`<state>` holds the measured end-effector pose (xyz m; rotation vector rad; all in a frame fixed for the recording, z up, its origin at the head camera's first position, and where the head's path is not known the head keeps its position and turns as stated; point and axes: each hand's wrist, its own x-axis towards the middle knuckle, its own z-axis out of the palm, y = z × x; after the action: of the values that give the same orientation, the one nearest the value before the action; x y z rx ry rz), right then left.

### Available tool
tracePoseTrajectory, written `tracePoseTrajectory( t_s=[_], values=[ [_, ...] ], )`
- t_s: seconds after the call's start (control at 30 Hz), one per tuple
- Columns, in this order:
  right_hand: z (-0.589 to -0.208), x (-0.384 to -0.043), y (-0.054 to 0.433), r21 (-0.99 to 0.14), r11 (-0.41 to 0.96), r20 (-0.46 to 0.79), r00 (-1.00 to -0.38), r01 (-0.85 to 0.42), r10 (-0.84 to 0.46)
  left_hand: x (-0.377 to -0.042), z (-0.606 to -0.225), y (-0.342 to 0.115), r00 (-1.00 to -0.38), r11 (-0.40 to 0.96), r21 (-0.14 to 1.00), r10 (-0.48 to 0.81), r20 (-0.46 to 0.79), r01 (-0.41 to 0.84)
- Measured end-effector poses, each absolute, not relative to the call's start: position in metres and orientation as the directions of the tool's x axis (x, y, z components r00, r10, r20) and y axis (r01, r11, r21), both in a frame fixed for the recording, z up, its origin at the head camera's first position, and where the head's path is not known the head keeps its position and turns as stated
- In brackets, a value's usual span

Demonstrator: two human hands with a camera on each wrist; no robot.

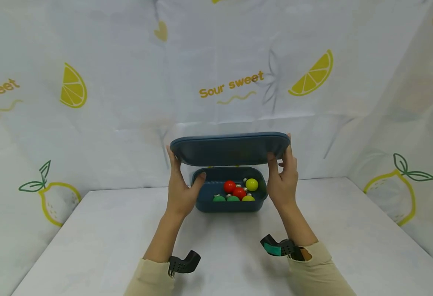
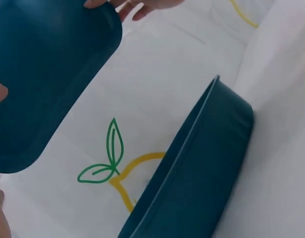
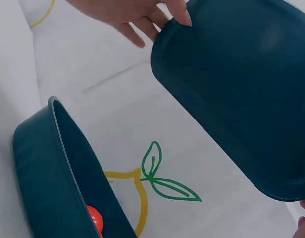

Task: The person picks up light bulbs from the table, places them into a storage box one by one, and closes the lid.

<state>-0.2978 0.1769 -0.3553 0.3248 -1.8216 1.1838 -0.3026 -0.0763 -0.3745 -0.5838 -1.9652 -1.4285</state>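
A dark blue-green lid (image 1: 231, 150) is held up by both hands, above and behind a matching box (image 1: 229, 206). Its underside faces me in the head view. My left hand (image 1: 181, 197) holds the lid's left end, fingers behind it and thumb spread in front. At the opposite end my right hand (image 1: 284, 181) grips it, thumb (image 1: 272, 158) against the underside. Inside the open-topped box lie red baubles (image 1: 229, 186), yellow baubles (image 1: 251, 184) and green baubles (image 1: 232, 198) with silvery caps. The right wrist view shows a red bauble (image 3: 95, 218) past the box's rim.
The box stands on a white table (image 1: 120, 230) near its back edge. A white backdrop (image 1: 127, 90) with lemon prints and lettering rises behind and at both sides. Each wrist carries a black camera mount (image 1: 184, 262), with light sleeves (image 1: 151, 279) below.
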Motion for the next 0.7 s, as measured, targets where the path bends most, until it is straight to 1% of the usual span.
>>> tracePoseTrajectory(
  t_s=[0.1, 0.27, 0.33, 0.4, 0.53, 0.7],
  values=[
    [-0.3547, -0.2968, 0.1781, -0.600, 0.508, 0.791, -0.553, -0.618, 0.262, -0.3012, -0.3746, -0.0766, -0.678, 0.344, 0.639, -0.009, 0.735, 0.688],
    [-0.3536, -0.2958, 0.1813, -0.632, 0.492, 0.767, -0.576, -0.598, 0.283, -0.3007, -0.3734, -0.0771, -0.623, 0.399, 0.563, 0.025, 0.782, 0.723],
    [-0.3533, -0.2958, 0.1820, -0.611, 0.511, 0.781, -0.563, -0.604, 0.269, -0.3012, -0.3735, -0.0770, -0.606, 0.423, 0.536, 0.038, 0.795, 0.731],
    [-0.3531, -0.2961, 0.1818, -0.567, 0.552, 0.810, -0.535, -0.612, 0.239, -0.3014, -0.3735, -0.0768, -0.592, 0.447, 0.514, 0.044, 0.805, 0.732],
    [-0.3532, -0.2977, 0.1792, -0.476, 0.593, 0.861, -0.480, -0.649, 0.167, -0.3015, -0.3716, -0.0779, -0.594, 0.473, 0.513, 0.027, 0.804, 0.716],
    [-0.3531, -0.2991, 0.1760, -0.453, 0.552, 0.877, -0.460, -0.700, 0.136, -0.3008, -0.3696, -0.0793, -0.610, 0.493, 0.534, -0.008, 0.792, 0.687]
  ],
)
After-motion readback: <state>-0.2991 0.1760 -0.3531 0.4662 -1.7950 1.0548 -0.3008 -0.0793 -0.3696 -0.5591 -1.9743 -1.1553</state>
